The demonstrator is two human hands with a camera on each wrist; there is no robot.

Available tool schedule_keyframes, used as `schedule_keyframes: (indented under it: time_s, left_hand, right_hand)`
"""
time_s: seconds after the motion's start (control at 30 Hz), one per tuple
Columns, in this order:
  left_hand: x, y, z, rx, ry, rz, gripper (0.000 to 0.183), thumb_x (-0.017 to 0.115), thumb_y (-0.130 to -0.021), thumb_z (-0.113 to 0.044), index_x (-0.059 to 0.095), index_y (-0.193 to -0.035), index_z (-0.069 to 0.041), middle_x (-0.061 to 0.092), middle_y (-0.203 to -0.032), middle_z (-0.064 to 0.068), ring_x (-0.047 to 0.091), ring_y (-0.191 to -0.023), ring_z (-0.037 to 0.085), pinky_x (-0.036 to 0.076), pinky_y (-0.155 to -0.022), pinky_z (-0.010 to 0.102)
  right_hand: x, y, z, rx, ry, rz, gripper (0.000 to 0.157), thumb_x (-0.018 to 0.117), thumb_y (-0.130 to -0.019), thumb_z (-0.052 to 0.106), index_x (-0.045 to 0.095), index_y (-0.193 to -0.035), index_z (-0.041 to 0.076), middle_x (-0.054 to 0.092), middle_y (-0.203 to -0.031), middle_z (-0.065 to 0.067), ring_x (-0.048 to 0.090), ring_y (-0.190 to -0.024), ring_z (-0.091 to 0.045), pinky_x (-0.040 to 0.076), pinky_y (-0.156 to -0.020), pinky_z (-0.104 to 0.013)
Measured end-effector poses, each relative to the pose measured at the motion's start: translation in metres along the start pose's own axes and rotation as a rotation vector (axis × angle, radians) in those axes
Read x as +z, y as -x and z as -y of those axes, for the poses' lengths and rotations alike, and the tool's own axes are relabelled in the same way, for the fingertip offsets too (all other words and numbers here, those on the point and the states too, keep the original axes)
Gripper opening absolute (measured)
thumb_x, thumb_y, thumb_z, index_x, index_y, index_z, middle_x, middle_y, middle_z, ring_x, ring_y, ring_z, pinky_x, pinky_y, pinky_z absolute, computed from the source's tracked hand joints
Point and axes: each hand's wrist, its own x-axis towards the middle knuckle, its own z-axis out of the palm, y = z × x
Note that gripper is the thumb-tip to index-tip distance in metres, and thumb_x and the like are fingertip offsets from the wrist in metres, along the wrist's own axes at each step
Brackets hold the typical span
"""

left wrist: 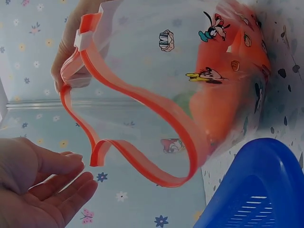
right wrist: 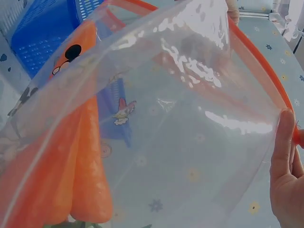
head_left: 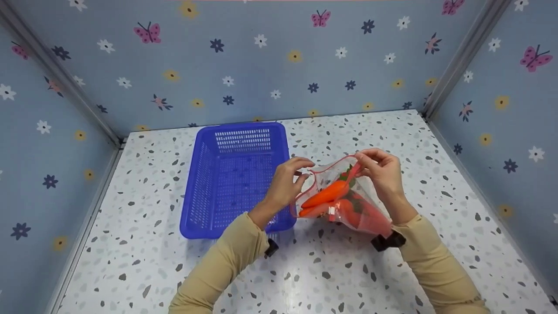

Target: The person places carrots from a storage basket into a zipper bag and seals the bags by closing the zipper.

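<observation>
A clear zip bag (head_left: 372, 220) with an orange-red zip edge (left wrist: 156, 107) and cartoon prints stands tilted on the table, its mouth open. Inside are several orange carrots (head_left: 327, 195) with green tops. My right hand (head_left: 386, 171) pinches the far right corner of the bag's mouth between thumb and fingers; the right wrist view shows this hand (right wrist: 289, 166) at the zip edge. My left hand (head_left: 285, 181) is held by the opposite corner of the mouth, its fingers loosely bent. In the left wrist view a small gap separates this hand (left wrist: 47, 185) from the zip edge.
Left of the bag sits a blue plastic basket (head_left: 190, 187) with slotted sides, close beside my left forearm. The speckled white table (head_left: 148, 209) is bounded by flower-patterned walls (head_left: 244, 65) at the back and both sides.
</observation>
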Motion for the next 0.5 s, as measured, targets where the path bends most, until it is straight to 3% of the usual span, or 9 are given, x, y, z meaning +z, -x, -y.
schedule_keyframes:
  time_s: [0.27, 0.5]
  left_hand:
    - [0.001, -0.001, 0.003, -0.007, -0.022, 0.045, 0.026, 0.054, -0.08, 0.013, 0.065, -0.101, 0.002, 0.062, -0.101, 0.01, 0.057, -0.096, 0.02, 0.047, -0.078, 0.026]
    - [0.002, -0.002, 0.004, 0.022, 0.005, -0.015, 0.021, 0.055, -0.079, 0.014, 0.069, -0.089, 0.002, 0.065, -0.093, 0.01, 0.061, -0.087, 0.018, 0.048, -0.074, 0.021]
  right_hand:
    - [0.004, -0.005, 0.006, 0.009, 0.027, 0.019, 0.005, 0.063, -0.08, 0.0, 0.064, -0.081, -0.004, 0.058, -0.068, -0.011, 0.056, -0.05, -0.018, 0.049, -0.047, -0.028]
    - [0.008, -0.01, 0.009, -0.002, 0.028, 0.029, 0.004, 0.063, -0.08, 0.0, 0.064, -0.081, -0.004, 0.058, -0.069, -0.013, 0.057, -0.05, -0.018, 0.049, -0.047, -0.028]
